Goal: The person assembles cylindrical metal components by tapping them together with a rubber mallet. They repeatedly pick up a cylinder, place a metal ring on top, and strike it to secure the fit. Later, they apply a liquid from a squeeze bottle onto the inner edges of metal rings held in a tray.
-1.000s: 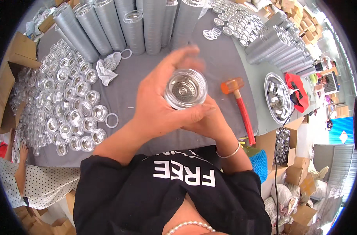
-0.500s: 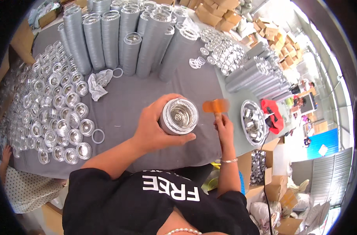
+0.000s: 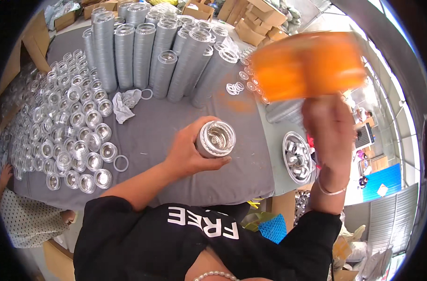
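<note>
My left hand [image 3: 187, 150] is wrapped round a grey cylinder [image 3: 217, 139] with a clear rim. Its open top faces up, showing shiny metal and a small perforated disc inside. Raised high at the right, my right hand [image 3: 329, 122] grips an orange-headed mallet [image 3: 311, 63], blurred by motion. The mallet is well apart from the cylinder. Most of its handle is hidden by the fingers.
Many clear round pieces with metal centres [image 3: 73, 136] cover the table's left. Tall grey stacks [image 3: 124, 56] stand at the back, near a crumpled white cloth [image 3: 125, 104]. A metal bowl of shiny parts [image 3: 297, 157] sits right. Another person's hand [image 3: 6, 173] shows far left.
My right hand has swung the mallet up and to the right, from beside the cylinder. The left hand keeps hold of the cylinder, almost in place. The view has shifted slightly.
</note>
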`<state>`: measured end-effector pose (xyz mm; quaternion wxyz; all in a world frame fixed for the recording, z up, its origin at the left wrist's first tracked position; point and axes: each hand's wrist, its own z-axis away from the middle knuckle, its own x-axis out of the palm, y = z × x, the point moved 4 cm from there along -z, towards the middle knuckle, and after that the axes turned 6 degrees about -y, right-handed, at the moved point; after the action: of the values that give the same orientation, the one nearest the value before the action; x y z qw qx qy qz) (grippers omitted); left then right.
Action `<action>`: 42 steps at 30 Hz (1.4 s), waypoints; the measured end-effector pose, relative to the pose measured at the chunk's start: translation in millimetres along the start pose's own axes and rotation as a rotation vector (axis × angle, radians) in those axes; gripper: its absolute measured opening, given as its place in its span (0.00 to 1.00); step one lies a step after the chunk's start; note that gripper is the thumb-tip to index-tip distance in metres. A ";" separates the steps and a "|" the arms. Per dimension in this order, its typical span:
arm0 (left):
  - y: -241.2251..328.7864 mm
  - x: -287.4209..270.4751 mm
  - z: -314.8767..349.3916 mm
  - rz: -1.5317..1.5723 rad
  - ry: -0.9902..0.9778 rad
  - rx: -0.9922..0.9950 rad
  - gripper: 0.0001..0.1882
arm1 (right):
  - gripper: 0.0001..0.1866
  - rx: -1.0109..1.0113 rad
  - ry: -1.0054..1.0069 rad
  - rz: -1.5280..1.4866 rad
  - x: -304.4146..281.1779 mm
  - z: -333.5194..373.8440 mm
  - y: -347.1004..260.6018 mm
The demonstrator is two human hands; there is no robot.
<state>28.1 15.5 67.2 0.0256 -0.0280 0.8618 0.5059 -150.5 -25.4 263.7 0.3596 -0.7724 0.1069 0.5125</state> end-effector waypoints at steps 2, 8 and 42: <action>0.3 2.1 -0.4 -0.009 0.006 0.026 0.37 | 0.13 -0.048 -0.035 -0.027 15.0 23.9 2.3; 2.0 6.3 -4.6 0.028 0.003 0.076 0.37 | 0.12 -0.010 0.215 0.122 -20.8 52.3 25.3; -34.7 -26.1 30.6 0.148 -0.062 0.029 0.69 | 0.37 0.083 0.136 -0.214 302.8 93.9 137.6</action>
<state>57.2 25.9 24.0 0.0150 0.0517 0.8675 0.4945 -154.2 -0.2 -81.0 0.4358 -0.7968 0.0692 0.4129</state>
